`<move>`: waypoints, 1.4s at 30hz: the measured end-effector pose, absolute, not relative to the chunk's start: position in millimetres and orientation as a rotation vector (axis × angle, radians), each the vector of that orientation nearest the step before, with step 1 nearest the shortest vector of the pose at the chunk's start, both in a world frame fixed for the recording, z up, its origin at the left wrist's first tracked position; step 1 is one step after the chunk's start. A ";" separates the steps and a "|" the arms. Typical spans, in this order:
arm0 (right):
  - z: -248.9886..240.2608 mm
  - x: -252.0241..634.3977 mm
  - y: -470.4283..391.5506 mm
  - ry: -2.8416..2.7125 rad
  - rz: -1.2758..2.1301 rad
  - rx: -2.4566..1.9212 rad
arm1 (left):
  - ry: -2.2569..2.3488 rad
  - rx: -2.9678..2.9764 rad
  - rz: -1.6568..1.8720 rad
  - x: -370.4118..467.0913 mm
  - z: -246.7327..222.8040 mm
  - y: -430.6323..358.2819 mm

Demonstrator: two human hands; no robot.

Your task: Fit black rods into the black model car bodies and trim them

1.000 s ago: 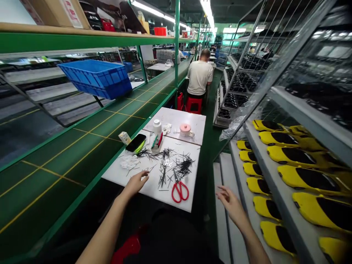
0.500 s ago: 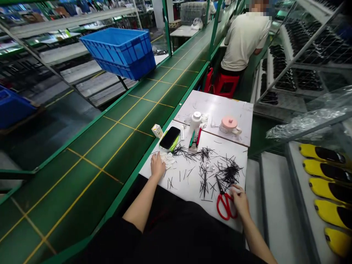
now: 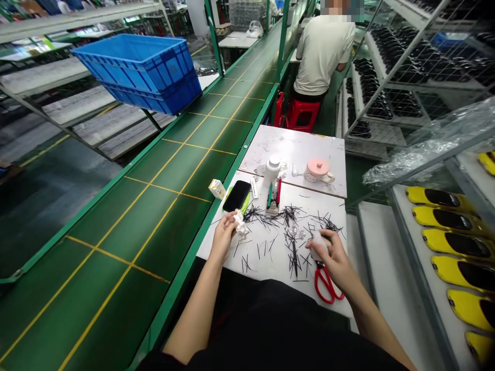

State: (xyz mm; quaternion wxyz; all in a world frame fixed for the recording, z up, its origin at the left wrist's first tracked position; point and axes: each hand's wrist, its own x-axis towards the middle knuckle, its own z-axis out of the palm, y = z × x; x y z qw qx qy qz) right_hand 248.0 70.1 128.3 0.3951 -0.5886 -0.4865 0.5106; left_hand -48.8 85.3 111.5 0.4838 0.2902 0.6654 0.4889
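Observation:
My left hand (image 3: 223, 235) pinches a crumpled white tissue (image 3: 240, 224) above the left side of the white table (image 3: 247, 257), close to a black phone (image 3: 237, 196) on something green. In my right hand (image 3: 334, 255) is a small whitish, translucent object (image 3: 319, 246), held between thumb and fingers. Under that hand lie red-handled scissors (image 3: 324, 288), their blades mostly hidden. Thin black strips (image 3: 263, 215) are scattered over the tabletop, with dark tweezers (image 3: 294, 260) among them. A holder (image 3: 273, 206) with green and red-handled tools stands in the middle.
A white bottle (image 3: 272, 171) and a pink-lidded cup (image 3: 317, 170) stand farther back. Left of the table runs a green conveyor (image 3: 154, 206); a rack with yellow insoles (image 3: 456, 237) is at right. A person (image 3: 327, 54) sits ahead.
My left hand has lifted the tissue. My right hand has moved up and inward over the scissors and black strips, and now shows the whitish object. The camera view has shifted.

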 end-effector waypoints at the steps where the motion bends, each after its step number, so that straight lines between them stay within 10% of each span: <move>1: 146.8 239.1 71.7 -1.295 1.296 -1.460 | 1.530 0.720 1.222 -40.7 128.5 85.7; 9: 239.0 234.8 68.8 -1.912 0.917 -1.134 | 1.067 0.777 1.301 19.4 217.0 69.5; 30: 244.2 296.5 58.4 -2.013 0.814 -0.950 | 1.201 2.479 0.996 56.8 261.5 54.3; 42: 249.9 307.4 48.6 -1.861 0.790 -0.862 | 1.200 2.479 1.336 40.3 273.0 46.0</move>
